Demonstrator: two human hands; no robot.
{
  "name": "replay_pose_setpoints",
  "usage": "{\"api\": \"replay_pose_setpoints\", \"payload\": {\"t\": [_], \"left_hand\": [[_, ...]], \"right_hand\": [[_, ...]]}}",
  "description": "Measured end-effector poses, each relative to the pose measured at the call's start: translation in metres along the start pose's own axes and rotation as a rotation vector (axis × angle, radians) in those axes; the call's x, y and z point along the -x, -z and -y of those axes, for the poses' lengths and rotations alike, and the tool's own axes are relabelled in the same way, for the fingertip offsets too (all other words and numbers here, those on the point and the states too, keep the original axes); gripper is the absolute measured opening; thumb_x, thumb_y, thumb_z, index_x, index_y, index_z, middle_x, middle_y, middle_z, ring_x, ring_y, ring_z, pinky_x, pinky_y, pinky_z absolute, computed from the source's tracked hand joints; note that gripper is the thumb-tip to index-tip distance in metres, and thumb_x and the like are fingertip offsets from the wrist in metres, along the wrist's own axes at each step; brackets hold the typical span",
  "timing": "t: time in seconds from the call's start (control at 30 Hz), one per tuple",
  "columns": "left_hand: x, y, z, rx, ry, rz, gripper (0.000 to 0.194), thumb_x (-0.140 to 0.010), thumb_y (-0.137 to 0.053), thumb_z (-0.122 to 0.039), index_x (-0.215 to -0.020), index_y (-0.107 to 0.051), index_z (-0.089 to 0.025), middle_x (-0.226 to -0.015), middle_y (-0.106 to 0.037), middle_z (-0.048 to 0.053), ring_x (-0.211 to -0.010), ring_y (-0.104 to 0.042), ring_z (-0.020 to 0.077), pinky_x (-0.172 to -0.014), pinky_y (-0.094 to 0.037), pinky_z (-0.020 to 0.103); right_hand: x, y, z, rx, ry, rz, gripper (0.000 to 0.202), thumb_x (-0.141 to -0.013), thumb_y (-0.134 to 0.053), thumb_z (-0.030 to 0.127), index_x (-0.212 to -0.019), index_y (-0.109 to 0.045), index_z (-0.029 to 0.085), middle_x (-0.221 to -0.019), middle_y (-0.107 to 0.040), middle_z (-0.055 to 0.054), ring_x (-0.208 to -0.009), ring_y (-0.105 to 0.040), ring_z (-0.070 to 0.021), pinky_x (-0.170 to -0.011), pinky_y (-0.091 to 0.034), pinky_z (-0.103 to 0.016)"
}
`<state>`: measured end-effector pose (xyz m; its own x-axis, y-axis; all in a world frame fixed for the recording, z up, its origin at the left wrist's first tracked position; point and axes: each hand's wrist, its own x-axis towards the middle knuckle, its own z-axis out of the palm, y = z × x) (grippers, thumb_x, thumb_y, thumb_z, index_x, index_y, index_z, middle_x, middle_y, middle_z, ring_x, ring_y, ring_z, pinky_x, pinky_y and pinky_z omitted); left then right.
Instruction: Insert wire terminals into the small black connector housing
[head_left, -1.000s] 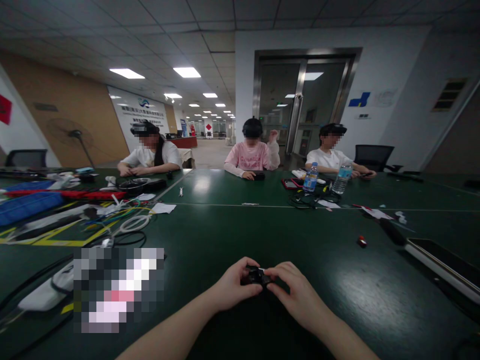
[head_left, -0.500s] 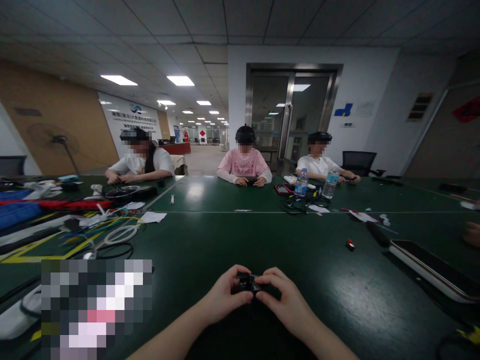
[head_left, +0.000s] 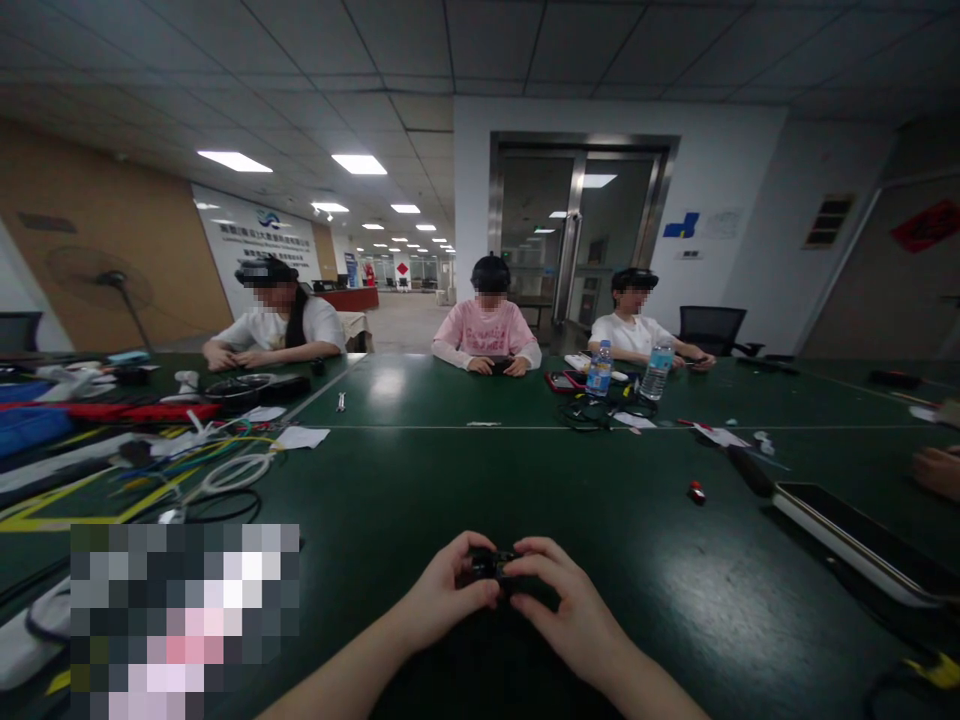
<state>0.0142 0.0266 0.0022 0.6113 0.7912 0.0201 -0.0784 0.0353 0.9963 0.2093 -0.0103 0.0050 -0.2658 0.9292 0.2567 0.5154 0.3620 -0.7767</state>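
Note:
A small, glossy black object is held just above the green table, at the bottom centre of the head view. It looks like a little plastic device or case, but its exact kind is too dark to make out. My left hand pinches its left side between thumb and bent fingers. On the right side, my right hand has its fingertips closed in on the object's edge, with the thumb lower down. The fingers cover much of the object.
A red-and-silver small item lies on the table to the right. Beyond it is a flat, black-topped device. Cables and tools crowd the left. Bottles stand farther back. Several people sit around the table.
The black object has turned slightly between my hands, and my right thumb and fingers have shifted on its right side. The whole view has moved a little.

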Motion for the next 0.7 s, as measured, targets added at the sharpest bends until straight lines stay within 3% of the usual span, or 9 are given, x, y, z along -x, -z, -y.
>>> {"api": "replay_pose_setpoints", "payload": {"t": [0.33,0.43,0.6,0.7], "left_hand": [[-0.002,0.004,0.006,-0.059,-0.075,0.034,0.037,-0.071,-0.072,-0.032,-0.098,-0.051,-0.018,-0.091,-0.057,0.001,-0.079,-0.056,0.0142,-0.069,-0.042,0.027],[-0.002,0.006,0.01,-0.085,-0.077,0.021,0.035,-0.072,-0.071,-0.028,-0.1,-0.051,-0.019,-0.092,-0.057,0.002,-0.081,-0.056,0.0156,-0.071,-0.044,0.029],[-0.002,0.007,0.011,-0.175,-0.08,-0.026,0.049,-0.069,-0.07,-0.018,-0.112,-0.048,-0.021,-0.106,-0.056,0.005,-0.096,-0.056,0.0208,-0.084,-0.044,0.035],[-0.001,0.006,0.009,-0.215,-0.052,-0.006,0.042,-0.071,-0.068,-0.018,-0.11,-0.052,-0.02,-0.105,-0.058,0.005,-0.094,-0.057,0.0207,-0.083,-0.045,0.035]], "right_hand": [[0.0,0.004,0.008,-0.051,0.013,0.027,0.023,-0.081,-0.056,0.013,-0.094,-0.066,0.028,-0.111,-0.059,-0.002,-0.106,-0.057,-0.0199,-0.095,-0.044,-0.034],[0.0,0.003,0.007,-0.044,0.022,0.027,0.024,-0.08,-0.055,0.011,-0.094,-0.066,0.028,-0.11,-0.058,-0.003,-0.106,-0.056,-0.0199,-0.095,-0.044,-0.035],[0.001,0.002,0.008,-0.03,0.023,0.022,0.024,-0.082,-0.053,0.011,-0.094,-0.066,0.027,-0.11,-0.057,-0.003,-0.106,-0.056,-0.02,-0.094,-0.044,-0.035],[0.001,0.002,0.008,-0.028,0.043,0.026,0.025,-0.081,-0.053,0.01,-0.094,-0.066,0.027,-0.11,-0.057,-0.003,-0.107,-0.056,-0.0194,-0.094,-0.044,-0.034]]}}
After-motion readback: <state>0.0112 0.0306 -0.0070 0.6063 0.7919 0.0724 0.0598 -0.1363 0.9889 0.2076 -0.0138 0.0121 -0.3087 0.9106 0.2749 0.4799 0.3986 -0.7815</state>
